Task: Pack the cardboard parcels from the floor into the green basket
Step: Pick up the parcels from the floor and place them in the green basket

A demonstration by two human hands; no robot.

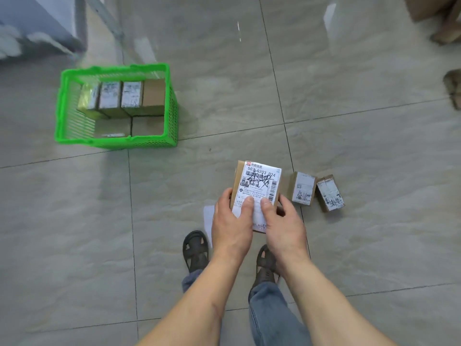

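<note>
held parcel: brown cardboard box with white shipping label (257, 189), above the grey tiled floor (349, 121), centre near
left hand (230, 224): gripping box's left edge, thumb on label
right hand (283, 224): gripping right edge, thumb on label
green plastic basket (172, 101): far left, about six parcels inside
floor parcels: two small labelled boxes (303, 188) (329, 193) just right of hands
</note>
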